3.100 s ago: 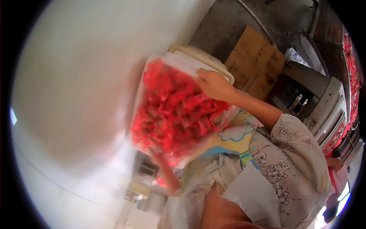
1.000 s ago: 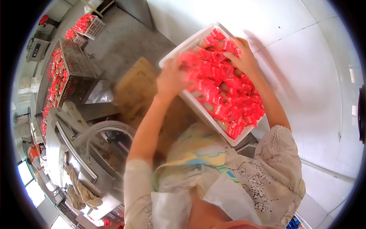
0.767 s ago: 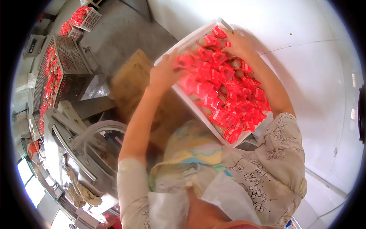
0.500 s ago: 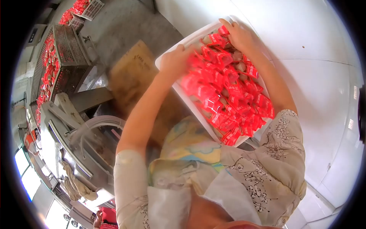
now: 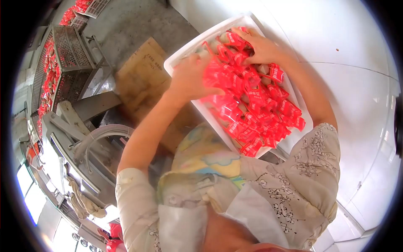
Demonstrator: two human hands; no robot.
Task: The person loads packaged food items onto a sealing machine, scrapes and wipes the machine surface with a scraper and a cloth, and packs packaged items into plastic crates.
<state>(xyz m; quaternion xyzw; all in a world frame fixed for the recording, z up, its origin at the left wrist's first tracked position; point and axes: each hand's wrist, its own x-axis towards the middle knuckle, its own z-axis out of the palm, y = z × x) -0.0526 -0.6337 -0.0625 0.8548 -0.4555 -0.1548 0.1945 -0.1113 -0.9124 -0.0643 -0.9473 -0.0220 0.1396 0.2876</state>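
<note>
A white tray (image 5: 173, 61) full of shiny red packets (image 5: 252, 98) is tilted in front of my body. Over the packets at its left side is my left hand (image 5: 192, 79), somewhat blurred, its thumb stretched away from the fingers. My right hand (image 5: 261, 47) reaches over the tray's upper right edge; its fingers and thumb are spread on either side of a few packets and touch them. Neither hand appears to lift a packet.
Flattened cardboard (image 5: 140, 69) lies on the floor (image 5: 155, 21) left of the tray. Further left are a metal machine (image 5: 69, 143) with a hose and a perforated metal bin (image 5: 75, 48) with red packets. A white tiled wall (image 5: 357, 84) rises at right. Gloves (image 5: 82, 201) hang at lower left.
My left hand has opened, its thumb now pointing away from the fingers. My right hand has come down from the tray's upper edge onto the packets. The view has shifted slightly.
</note>
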